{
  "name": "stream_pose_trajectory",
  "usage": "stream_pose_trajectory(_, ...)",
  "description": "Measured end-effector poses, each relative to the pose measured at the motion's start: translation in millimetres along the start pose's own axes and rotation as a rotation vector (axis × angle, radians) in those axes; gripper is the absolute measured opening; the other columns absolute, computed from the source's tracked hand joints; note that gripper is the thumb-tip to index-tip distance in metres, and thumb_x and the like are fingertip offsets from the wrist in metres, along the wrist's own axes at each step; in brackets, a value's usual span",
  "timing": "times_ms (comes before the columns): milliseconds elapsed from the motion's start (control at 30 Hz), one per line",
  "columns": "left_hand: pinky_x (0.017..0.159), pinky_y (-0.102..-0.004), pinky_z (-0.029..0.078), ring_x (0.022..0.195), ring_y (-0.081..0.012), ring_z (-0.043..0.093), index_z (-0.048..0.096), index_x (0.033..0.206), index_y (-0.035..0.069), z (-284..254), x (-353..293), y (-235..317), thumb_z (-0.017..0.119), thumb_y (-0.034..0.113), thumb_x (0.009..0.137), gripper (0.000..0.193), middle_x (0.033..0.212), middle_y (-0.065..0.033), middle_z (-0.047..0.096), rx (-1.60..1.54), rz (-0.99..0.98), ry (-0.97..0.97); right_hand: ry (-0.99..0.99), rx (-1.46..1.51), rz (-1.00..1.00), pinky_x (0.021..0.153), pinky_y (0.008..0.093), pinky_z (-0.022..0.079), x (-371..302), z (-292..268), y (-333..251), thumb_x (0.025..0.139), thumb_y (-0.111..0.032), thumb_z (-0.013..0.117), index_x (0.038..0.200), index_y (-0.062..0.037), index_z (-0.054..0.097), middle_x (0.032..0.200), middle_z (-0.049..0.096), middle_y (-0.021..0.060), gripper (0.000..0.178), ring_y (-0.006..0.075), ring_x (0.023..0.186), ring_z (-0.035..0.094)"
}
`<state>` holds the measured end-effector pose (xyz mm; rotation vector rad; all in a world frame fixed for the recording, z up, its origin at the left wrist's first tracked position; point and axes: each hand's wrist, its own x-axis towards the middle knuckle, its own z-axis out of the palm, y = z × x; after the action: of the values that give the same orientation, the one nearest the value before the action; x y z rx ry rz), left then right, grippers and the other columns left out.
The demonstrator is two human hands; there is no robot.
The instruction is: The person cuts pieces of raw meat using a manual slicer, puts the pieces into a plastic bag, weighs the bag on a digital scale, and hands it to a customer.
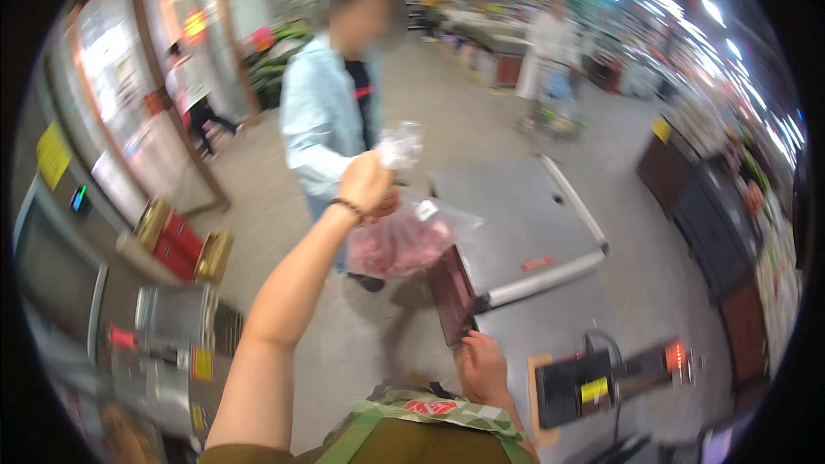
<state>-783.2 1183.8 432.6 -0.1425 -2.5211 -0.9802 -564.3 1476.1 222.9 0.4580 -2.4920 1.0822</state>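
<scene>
My left hand (365,180) is stretched out ahead, its fingers closed on the gathered neck of a clear plastic bag (400,245). Pinkish-red pieces that look like raw meat fill the bag, and a white label is stuck near its top. Crumpled clear plastic (400,144) sticks up above my fist. Just under my hand another person's hand (387,204) is at the bag; my arm partly hides it. My right hand (485,365) rests at the edge of the grey counter (524,215), fingers loosely stretched out and holding nothing visible.
A person in a light blue shirt (322,112) stands across from me, left of the counter. A black scale-like device (571,387) with a red display lies to the right of my right hand. Red and gold boxes (176,241) stand at left; another person (546,51) is with a cart farther back.
</scene>
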Motion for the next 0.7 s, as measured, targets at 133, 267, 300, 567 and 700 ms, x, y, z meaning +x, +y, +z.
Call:
stream_pose_trajectory(133, 0.072, -0.0539, 0.051, 0.082, -0.0469, 0.065, 0.068, 0.082, 0.0, 16.0, 32.2, -47.7, 0.053, 0.019, 0.084, 0.024, 0.08, -0.0286, 0.066, -0.021, -0.183, 0.023, -0.029, 0.063, 0.049, 0.088, 0.0419, 0.051, 48.4, 26.5, 28.2, 0.091, -0.007, 0.063, 0.105, -0.001, 0.067, 0.108, 0.068, 0.0166, 0.015, 0.0347, 0.1, 0.064)
stream_pose_trajectory(267, 0.079, -0.0511, 0.05, 0.091, -0.0447, 0.064, 0.064, 0.095, 0.001, -3.1, -8.3, -96.8, 0.058, 0.027, 0.089, 0.027, 0.093, -0.0253, 0.068, -0.237, -0.134, 0.174, -0.217, 0.209, 0.036, 0.085, 0.0383, 0.051, 76.8, 77.3, 28.3, 0.095, -0.008, 0.06, 0.108, 0.0017, 0.065, 0.105, 0.068, 0.0164, 0.017, 0.0329, 0.096, 0.065)
stream_pose_trajectory(300, 0.079, -0.0499, 0.05, 0.092, -0.0438, 0.064, 0.062, 0.098, 0.002, 10.3, -31.4, -116.9, 0.059, 0.024, 0.09, 0.024, 0.096, -0.0229, 0.068, -0.176, -0.118, 0.373, -0.271, 0.241, 0.016, 0.084, 0.0377, 0.051, 80.6, 93.3, 25.7, 0.096, -0.008, 0.06, 0.108, 0.0022, 0.065, 0.104, 0.068, 0.0165, 0.017, 0.0326, 0.095, 0.065)
stream_pose_trajectory(567, 0.078, -0.0307, 0.057, 0.109, -0.0143, 0.064, 0.058, 0.121, 0.007, -20.4, -347.6, -210.2, 0.047, 0.011, 0.103, 0.022, 0.118, -0.0041, 0.065, -0.689, -0.827, 0.519, -0.778, 0.229, -0.253, 0.075, 0.0376, 0.053, 65.9, 193.1, -46.9, 0.096, -0.011, 0.06, 0.11, 0.0035, 0.066, 0.097, 0.068, 0.0198, 0.021, 0.0327, 0.083, 0.067)
stream_pose_trajectory(700, 0.082, -0.0312, 0.055, 0.098, -0.017, 0.067, 0.065, 0.116, 0.007, -18.9, -592.5, -202.5, 0.057, 0.01, 0.095, 0.022, 0.109, -0.0069, 0.069, -0.429, -1.266, 0.711, -0.95, 0.17, -0.542, 0.07, 0.0422, 0.052, 29.6, 236.8, -111.5, 0.094, -0.01, 0.061, 0.108, 0.0005, 0.066, 0.092, 0.067, 0.0188, 0.018, 0.0348, 0.076, 0.066)
